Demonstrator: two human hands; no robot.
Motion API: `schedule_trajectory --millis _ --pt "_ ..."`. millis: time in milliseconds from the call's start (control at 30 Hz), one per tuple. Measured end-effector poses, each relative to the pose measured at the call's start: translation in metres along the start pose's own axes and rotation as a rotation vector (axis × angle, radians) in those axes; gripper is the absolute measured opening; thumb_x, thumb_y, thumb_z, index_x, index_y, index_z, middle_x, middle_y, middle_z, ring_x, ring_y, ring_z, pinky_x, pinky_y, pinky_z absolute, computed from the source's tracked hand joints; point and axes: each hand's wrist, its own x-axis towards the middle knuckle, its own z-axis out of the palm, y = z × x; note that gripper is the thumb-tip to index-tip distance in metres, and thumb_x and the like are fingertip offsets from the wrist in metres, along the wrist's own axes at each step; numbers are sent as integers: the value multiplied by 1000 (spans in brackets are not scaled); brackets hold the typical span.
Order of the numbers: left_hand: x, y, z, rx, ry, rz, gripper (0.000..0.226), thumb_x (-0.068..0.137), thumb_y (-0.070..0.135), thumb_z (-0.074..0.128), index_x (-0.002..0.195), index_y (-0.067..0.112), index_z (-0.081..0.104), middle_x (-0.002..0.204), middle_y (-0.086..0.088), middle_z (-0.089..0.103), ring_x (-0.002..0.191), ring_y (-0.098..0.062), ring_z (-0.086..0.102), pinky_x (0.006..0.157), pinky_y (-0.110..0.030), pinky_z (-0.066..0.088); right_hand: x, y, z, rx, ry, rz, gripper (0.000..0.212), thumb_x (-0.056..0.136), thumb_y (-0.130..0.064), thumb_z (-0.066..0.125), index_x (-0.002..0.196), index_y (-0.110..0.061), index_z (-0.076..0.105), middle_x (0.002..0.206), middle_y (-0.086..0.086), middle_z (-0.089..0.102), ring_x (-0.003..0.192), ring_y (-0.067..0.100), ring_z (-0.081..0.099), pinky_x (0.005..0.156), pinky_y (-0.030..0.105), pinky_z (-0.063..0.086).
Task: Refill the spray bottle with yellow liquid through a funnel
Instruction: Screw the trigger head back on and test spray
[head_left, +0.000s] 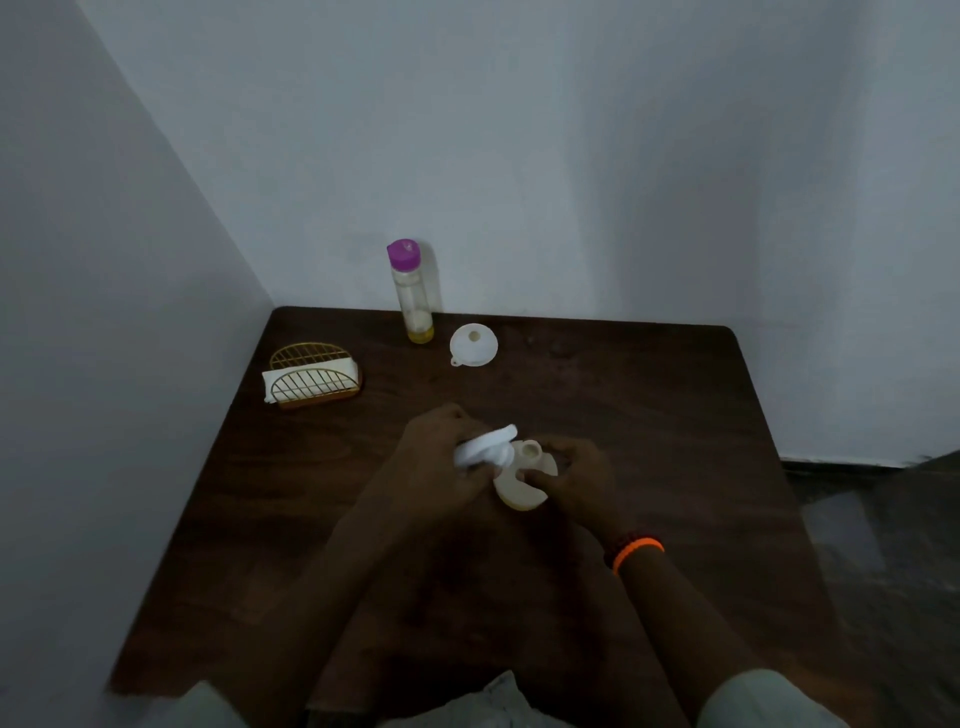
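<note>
A pale spray bottle (521, 486) stands on the dark wooden table (649, 415) with its neck uncovered. My right hand (579, 475) grips its body. My left hand (441, 452) holds the white spray head (485, 449), which leans beside the bottle's mouth and is off it. At the back of the table a white funnel (473, 344) lies wide side up. Left of the funnel stands a tall clear bottle (413, 296) with a purple cap; a little yellow liquid sits at its bottom.
A gold wire napkin holder (311, 376) with white napkins stands at the table's left back. Walls close in behind the table and on the left. The floor (883, 545) drops away on the right. An orange band circles my right wrist.
</note>
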Motion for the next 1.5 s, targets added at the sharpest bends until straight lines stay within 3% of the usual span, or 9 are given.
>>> schedule_trajectory --millis 200,333,533,733,867,1000,1133,1367,1500 --pt "36 -7 32 -27 8 56 30 73 22 86 100 14 75 92 3 74 82 2 60 76 -3 38 -3 -4 0 21 -1 3 31 71 -28 86 100 -30 77 90 -17 74 84 -8 65 70 13 45" --pt "50 -7 44 -84 -30 91 34 72 14 83 105 13 75 95 4 76 84 3 61 78 1 40 -3 -6 -1 3 4 18 21 72 -26 86 79 -37 69 68 -18 63 67 -12 58 57 10 37" --pt "56 -19 61 -67 -112 75 25 73 19 77 97 16 78 90 7 76 77 2 63 78 -5 40 -4 -4 0 -41 22 50 32 75 -25 85 102 -10 74 95 -5 61 84 6 52 71 23 36" --pt "57 -27 67 -35 -122 52 34 80 27 72 110 11 76 101 5 73 91 -5 63 90 -31 53 -6 -6 -3 -60 8 68 40 78 -25 83 113 -9 71 101 -6 56 90 3 47 64 3 34" --pt "53 -42 67 -131 -156 113 31 73 15 78 104 17 78 98 6 77 87 -4 70 79 -23 55 -9 -16 -7 -43 7 62 29 76 -21 84 102 -17 74 87 -14 62 85 6 62 64 3 38" --pt "53 -43 70 -190 -108 108 26 71 23 84 96 17 78 93 6 76 83 -6 71 74 -28 57 -10 -20 -8 -23 28 27 21 75 -14 84 94 -15 74 71 -23 50 67 -5 53 62 4 39" --pt "53 -47 78 -284 -23 63 33 66 32 89 86 9 77 85 1 75 75 -9 70 68 -31 57 -8 -17 -6 -11 5 9 24 75 -19 84 98 -15 78 75 -22 59 72 -18 57 62 6 40" --pt "52 -47 87 -346 -26 35 28 69 15 91 91 8 76 88 1 75 79 -9 72 68 -21 55 -11 -18 -6 35 45 0 18 77 -13 82 94 -15 78 70 -20 61 68 -9 62 60 7 42" --pt "53 -48 90 -366 -20 16 33 65 24 95 87 9 75 86 1 74 77 -8 71 67 -20 54 -10 -15 -6 -4 32 -30 23 75 -17 84 97 -12 78 79 -9 69 65 -15 60 61 5 43"
